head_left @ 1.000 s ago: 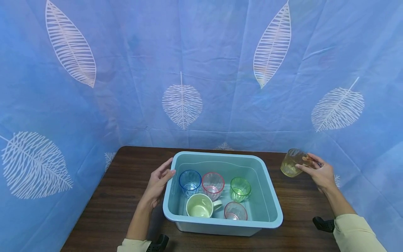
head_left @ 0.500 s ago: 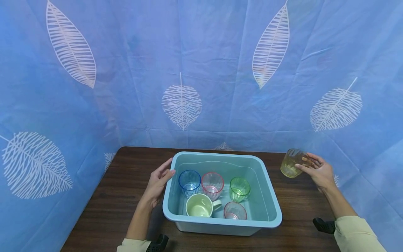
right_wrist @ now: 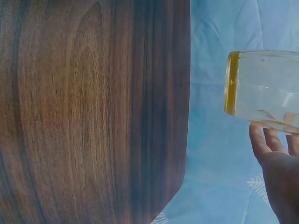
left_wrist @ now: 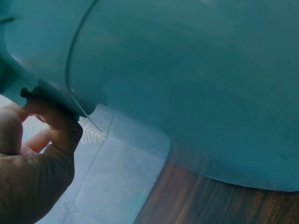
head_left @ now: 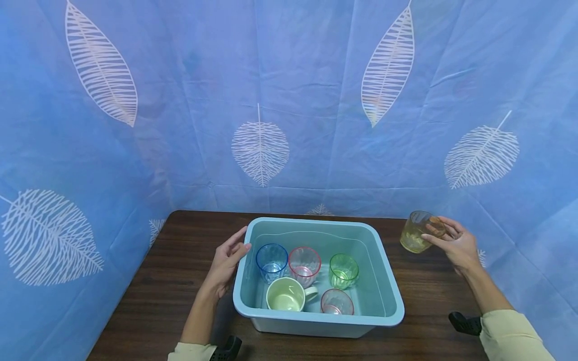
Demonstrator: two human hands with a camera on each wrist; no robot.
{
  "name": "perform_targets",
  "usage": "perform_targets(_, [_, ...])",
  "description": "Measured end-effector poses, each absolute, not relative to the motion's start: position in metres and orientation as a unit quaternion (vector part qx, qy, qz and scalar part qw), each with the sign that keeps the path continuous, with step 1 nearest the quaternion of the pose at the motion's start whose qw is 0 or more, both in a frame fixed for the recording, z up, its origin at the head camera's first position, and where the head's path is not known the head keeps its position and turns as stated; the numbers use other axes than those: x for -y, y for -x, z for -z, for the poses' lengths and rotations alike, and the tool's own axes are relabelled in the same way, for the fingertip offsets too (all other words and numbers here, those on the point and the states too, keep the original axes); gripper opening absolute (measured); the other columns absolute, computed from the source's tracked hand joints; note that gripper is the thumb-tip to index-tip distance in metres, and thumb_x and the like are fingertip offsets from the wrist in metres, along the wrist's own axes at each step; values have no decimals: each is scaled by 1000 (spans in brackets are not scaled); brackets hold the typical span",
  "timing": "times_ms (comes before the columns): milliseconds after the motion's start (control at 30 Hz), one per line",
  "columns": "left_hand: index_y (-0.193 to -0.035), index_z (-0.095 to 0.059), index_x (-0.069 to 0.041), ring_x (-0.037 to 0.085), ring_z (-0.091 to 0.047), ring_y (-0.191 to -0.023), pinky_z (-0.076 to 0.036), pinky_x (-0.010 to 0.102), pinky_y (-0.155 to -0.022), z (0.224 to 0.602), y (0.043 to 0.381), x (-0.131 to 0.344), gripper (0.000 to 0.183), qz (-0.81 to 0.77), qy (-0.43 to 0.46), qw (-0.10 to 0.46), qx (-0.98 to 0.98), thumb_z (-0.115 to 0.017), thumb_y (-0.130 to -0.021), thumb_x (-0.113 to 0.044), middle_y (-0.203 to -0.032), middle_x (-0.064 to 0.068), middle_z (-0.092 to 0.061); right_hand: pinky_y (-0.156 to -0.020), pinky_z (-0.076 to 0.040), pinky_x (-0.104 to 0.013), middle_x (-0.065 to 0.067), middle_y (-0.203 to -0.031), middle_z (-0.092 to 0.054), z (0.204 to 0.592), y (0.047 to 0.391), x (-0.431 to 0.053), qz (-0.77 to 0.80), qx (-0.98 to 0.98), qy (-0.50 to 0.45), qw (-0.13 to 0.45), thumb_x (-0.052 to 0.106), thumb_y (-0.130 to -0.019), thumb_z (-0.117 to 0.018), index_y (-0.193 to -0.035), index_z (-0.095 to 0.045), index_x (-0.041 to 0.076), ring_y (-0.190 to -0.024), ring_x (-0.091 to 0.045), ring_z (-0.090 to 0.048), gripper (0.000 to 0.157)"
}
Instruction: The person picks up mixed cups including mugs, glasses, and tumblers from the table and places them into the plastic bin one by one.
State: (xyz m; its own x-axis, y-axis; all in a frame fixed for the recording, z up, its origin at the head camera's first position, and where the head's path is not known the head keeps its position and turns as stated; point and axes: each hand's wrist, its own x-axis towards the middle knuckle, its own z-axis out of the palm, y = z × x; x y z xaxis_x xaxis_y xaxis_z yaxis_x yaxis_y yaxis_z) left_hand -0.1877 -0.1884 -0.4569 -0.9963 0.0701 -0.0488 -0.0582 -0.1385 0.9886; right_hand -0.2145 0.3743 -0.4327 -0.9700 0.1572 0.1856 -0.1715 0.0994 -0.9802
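Note:
My left hand [head_left: 227,259] grips the left rim of a light blue plastic basin [head_left: 316,326]. In the left wrist view the fingers [left_wrist: 58,121] curl under that rim. At the far right of the table, my right hand [head_left: 459,249] holds a clear yellowish drinking glass [head_left: 413,238] by its side, slightly tilted. The right wrist view shows the glass [right_wrist: 266,84] with a thick yellow end, cut off by the frame edge. Inside the basin stand a blue glass [head_left: 272,263], a red-rimmed glass [head_left: 305,265], a green glass [head_left: 344,271], a pale green mug [head_left: 286,296] and a pink-rimmed glass [head_left: 337,303].
The dark wooden table [head_left: 167,281] carries the basin at its middle. Its back edge meets a blue cloth [head_left: 307,150] printed with white leaves, which also hangs at both sides. Bare wood [head_left: 433,296] lies between the basin and my right forearm.
The yellowish glass and my right fingers have shifted slightly left and up. My left hand, the basin and its contents stay in place.

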Motion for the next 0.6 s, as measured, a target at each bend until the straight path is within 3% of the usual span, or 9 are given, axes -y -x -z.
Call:
perform_targets(167, [-156,-46,-11,22,-67,-85,-62,36,-78,458,187,189,56,-755,-5,43,-654,-65,-104,-14,-97,14,-69,-77,-55,-11,20,-123,-60,431,213,-371,-678,724,-17,123,-9,-91,-73,-129,-58,29,-99,4,-68,56])
perform_targets(367, [-156,-46,-11,21,-65,-83,-62,35,-78,458,188,189,56,-756,-2,44,-653,-65,-104,-14,-92,11,-67,-76,-55,-12,17,-129,-54,430,213,-368,-664,736,-28,129,-9,-90,-74,-141,-57,21,-102,5,-66,61])
perform_targets(600, [-157,-45,-11,21,-65,-84,-62,37,-79,459,189,189,58,-756,-3,45,-653,-66,-103,-15,-92,11,-67,-78,-58,-18,8,-129,-58,429,214,-362,-693,708,-58,122,-16,-89,-71,-137,-58,19,-98,-3,-70,60])
